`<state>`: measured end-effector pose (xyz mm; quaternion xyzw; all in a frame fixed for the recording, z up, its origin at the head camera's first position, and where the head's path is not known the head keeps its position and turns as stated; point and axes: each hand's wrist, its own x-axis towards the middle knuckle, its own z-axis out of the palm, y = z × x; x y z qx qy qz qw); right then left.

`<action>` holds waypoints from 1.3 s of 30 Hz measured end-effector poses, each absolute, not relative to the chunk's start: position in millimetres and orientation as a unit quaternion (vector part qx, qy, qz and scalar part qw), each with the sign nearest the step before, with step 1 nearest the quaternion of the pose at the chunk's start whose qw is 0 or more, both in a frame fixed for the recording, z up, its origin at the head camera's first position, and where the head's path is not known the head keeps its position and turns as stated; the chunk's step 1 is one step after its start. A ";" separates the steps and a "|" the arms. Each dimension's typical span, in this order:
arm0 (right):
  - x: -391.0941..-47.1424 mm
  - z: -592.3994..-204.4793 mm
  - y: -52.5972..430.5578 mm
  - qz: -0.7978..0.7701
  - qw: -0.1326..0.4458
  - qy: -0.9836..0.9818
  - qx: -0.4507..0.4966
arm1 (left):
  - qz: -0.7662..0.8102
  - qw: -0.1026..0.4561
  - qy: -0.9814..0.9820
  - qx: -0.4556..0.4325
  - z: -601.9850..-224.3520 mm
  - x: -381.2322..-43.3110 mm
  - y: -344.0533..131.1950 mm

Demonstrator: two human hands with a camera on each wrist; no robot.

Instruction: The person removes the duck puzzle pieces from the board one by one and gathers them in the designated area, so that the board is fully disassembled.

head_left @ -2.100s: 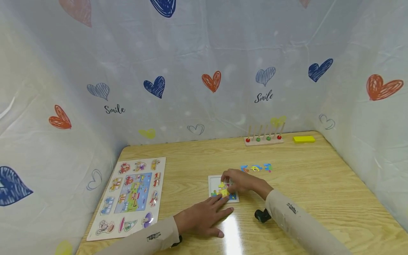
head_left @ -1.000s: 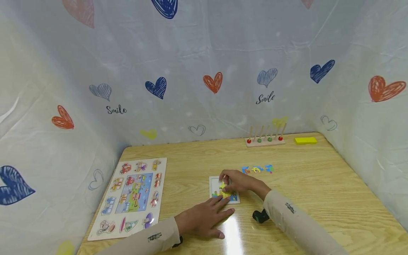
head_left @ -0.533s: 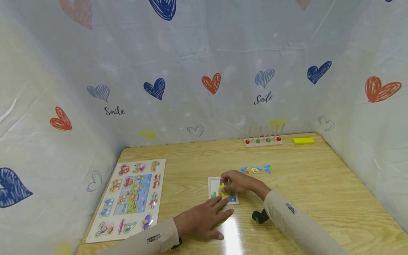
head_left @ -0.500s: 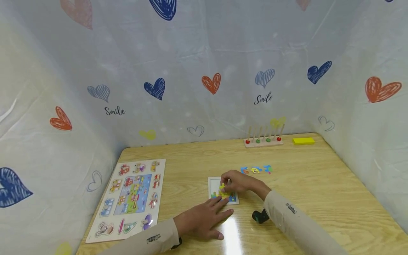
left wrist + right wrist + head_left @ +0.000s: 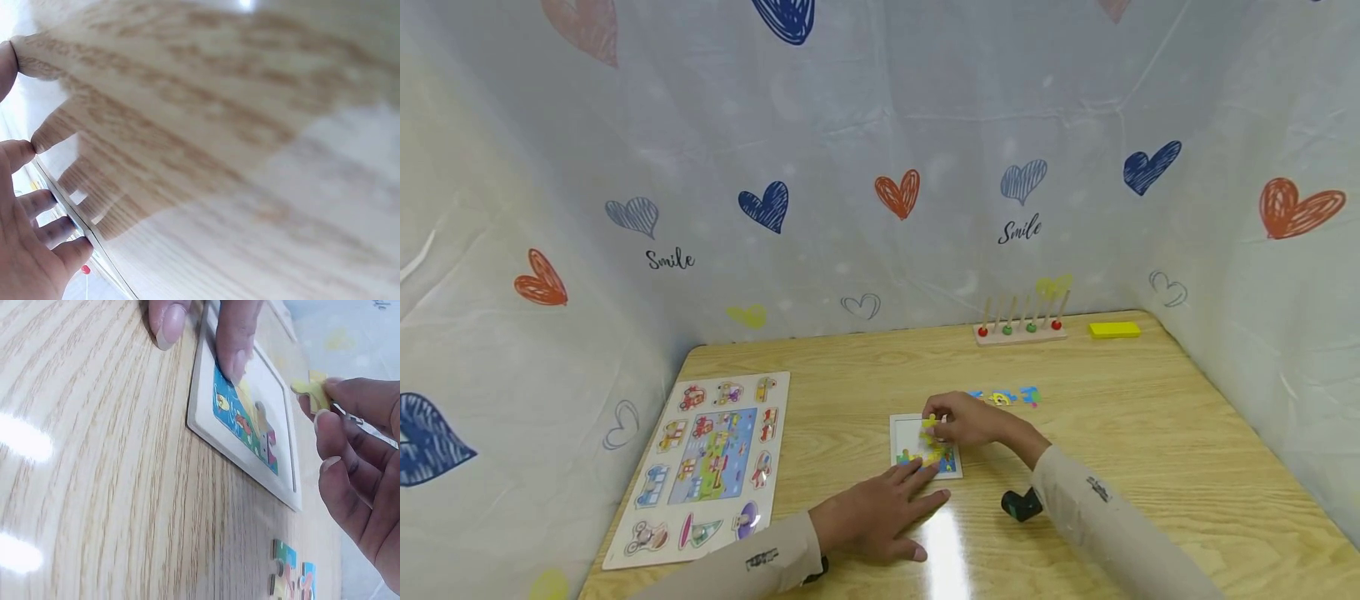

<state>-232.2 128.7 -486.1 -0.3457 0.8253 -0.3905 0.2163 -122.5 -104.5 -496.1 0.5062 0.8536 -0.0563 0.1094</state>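
Observation:
A small white-framed jigsaw tray [image 5: 904,427] lies mid-table, its near side filled with joined pieces [image 5: 240,422] in blue, yellow and pink. My right hand [image 5: 970,419] pinches a yellow puzzle piece [image 5: 314,392] between thumb and fingers; in the right wrist view it is lifted above the tray. My left hand [image 5: 887,510] lies with fingers stretched out, its fingertips on the tray's near edge and the joined pieces. The left wrist view shows that hand [image 5: 31,244] at the tray's edge.
Several loose puzzle pieces [image 5: 1003,397] lie in a row behind my right hand. A large picture puzzle board [image 5: 778,387] is at the left. At the back right stand a pegged bead rack [image 5: 1022,335] and a yellow block [image 5: 1115,330]. A patterned curtain surrounds the table.
My right hand has lifted the yellow piece up off the tray, moving slightly away and to the right. My left hand has stayed in place.

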 end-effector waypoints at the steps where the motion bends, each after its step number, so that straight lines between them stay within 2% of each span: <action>1: -232.6 -486.1 130.3 -0.389 0.211 0.827 -0.347 | -0.056 0.108 0.853 0.507 -496.1 -122.6 -104.4; 8: -232.6 -487.7 144.6 -0.378 0.180 0.837 -0.352 | -0.057 0.096 0.851 0.513 -496.6 -122.6 -104.2; 16: -225.5 -491.1 161.0 -0.420 0.176 0.839 -0.299 | -0.060 0.092 0.852 0.512 -496.2 -122.0 -103.8; 30: -216.7 -499.7 188.8 -0.410 0.113 0.854 -0.299 | -0.065 0.089 0.851 0.514 -495.9 -122.0 -103.6; 39: -209.2 -503.0 204.5 -0.431 0.109 0.853 -0.273 | -0.067 0.104 0.853 0.507 -495.7 -122.3 -103.2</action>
